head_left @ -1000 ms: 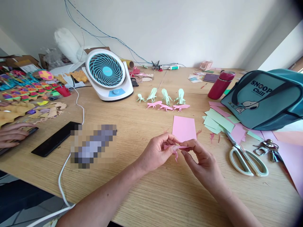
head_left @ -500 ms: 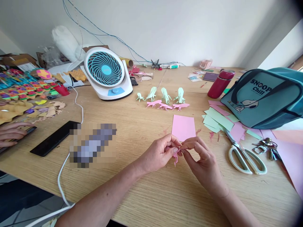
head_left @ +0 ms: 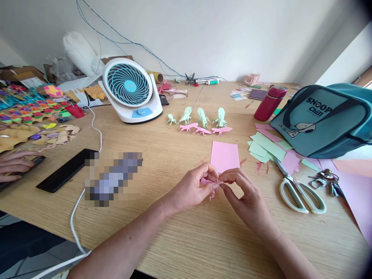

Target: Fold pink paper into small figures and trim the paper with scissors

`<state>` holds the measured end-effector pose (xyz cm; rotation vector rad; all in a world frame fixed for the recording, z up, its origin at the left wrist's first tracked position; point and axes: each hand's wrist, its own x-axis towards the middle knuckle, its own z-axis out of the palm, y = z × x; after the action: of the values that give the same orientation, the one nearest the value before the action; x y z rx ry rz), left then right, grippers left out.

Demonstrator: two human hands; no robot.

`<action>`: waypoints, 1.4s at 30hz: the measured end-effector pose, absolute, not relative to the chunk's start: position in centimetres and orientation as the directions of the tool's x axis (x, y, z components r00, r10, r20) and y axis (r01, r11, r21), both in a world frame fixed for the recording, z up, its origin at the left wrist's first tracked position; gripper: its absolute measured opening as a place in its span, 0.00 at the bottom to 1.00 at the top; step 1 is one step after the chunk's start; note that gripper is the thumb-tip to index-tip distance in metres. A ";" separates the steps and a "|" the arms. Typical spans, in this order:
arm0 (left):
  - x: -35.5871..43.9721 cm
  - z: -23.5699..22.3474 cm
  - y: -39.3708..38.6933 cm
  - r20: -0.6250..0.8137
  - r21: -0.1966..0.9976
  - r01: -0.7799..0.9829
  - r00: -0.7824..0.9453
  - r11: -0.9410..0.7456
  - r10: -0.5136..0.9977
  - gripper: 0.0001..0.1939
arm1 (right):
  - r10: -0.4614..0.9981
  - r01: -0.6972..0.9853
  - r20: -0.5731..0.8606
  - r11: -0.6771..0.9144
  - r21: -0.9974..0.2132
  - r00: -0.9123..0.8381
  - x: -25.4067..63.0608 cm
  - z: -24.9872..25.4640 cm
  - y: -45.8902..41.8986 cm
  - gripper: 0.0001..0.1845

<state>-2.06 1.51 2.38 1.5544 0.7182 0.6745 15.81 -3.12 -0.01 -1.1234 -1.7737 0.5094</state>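
Fingertips (head_left: 213, 188) nearly closed, we are pinching a creased pink paper figure (head_left: 206, 181) with left hand (head_left: 196, 188) and right hand (head_left: 247, 192), straight-edged wood-grained tabletop (head_left: 162, 159) giving room leftward.

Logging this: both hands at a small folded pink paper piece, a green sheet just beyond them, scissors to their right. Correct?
Not quite: the sheet just beyond is pink, not green, as the head view shows. The rest holds: left hand and right hand at the small folded pink paper piece, scissors to their right.

Right hand (head_left: 250, 200) fingertips shifted closer to left hand (head_left: 193, 188)
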 end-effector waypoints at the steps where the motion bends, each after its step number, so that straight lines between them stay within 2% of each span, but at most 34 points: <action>1: -2.1 2.4 1.5 0.023 0.993 0.075 0.640 -0.092 0.768 0.08 | 0.859 0.471 0.493 0.496 -0.729 -0.141 15.8 0.0 -3.1 0.08; 6: -2.2 2.7 1.4 0.088 0.957 0.157 0.646 -0.245 0.758 0.04 | 0.864 0.476 0.485 0.487 -0.732 -0.136 15.8 -0.1 -3.2 0.06; 9: -2.1 2.5 1.4 0.241 0.857 0.236 0.600 -0.457 0.763 0.06 | 0.878 0.487 0.468 0.454 -0.747 -0.101 15.8 -0.2 -3.3 0.06; 12: -1.9 2.0 1.3 0.363 0.748 0.302 0.559 -0.591 0.745 0.06 | 0.897 0.483 0.437 0.410 -0.774 -0.061 15.6 -0.2 -3.4 0.07; 19: -1.7 1.7 0.9 0.555 0.495 0.470 0.476 -0.731 0.682 0.11 | 0.924 0.447 0.381 0.347 -0.825 -0.014 15.0 -0.1 -3.5 0.07; 23: -1.7 1.6 0.9 0.599 0.433 0.488 0.472 -0.758 0.647 0.06 | 0.938 0.426 0.345 0.301 -0.853 0.029 14.9 -0.1 -3.5 0.07; 26: -1.5 1.3 0.7 0.585 0.449 0.474 0.484 -0.757 0.650 0.08 | 0.940 0.419 0.337 0.286 -0.862 0.050 14.9 -0.2 -3.5 0.07; 30: -1.2 1.2 0.0 0.495 0.574 0.420 0.505 -0.703 0.707 0.07 | 0.944 0.405 0.324 0.275 -0.872 0.058 14.8 -0.2 -3.6 0.07; 34: -1.1 1.3 -0.5 0.410 0.634 0.419 0.531 -0.650 0.742 0.17 | 0.945 0.381 0.315 0.259 -0.888 0.091 14.8 -0.1 -3.6 0.06; 36: -1.0 1.2 -0.6 0.393 0.642 0.438 0.517 -0.629 0.761 0.18 | 0.947 0.374 0.309 0.254 -0.892 0.094 14.8 -0.2 -3.6 0.06; 39: -1.0 1.0 -0.4 0.390 0.668 0.442 0.477 -0.599 0.788 0.16 | 0.948 0.364 0.306 0.256 -0.895 0.086 14.8 -0.2 -3.6 0.07; 42: -1.0 0.9 -0.1 0.351 0.746 0.399 0.447 -0.534 0.823 0.10 | 0.949 0.356 0.303 0.254 -0.899 0.088 14.7 -0.2 -3.5 0.07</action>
<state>-0.99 -0.11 0.90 2.1248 1.0188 0.9602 14.73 -3.53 -0.22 -1.2923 -1.4677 0.7063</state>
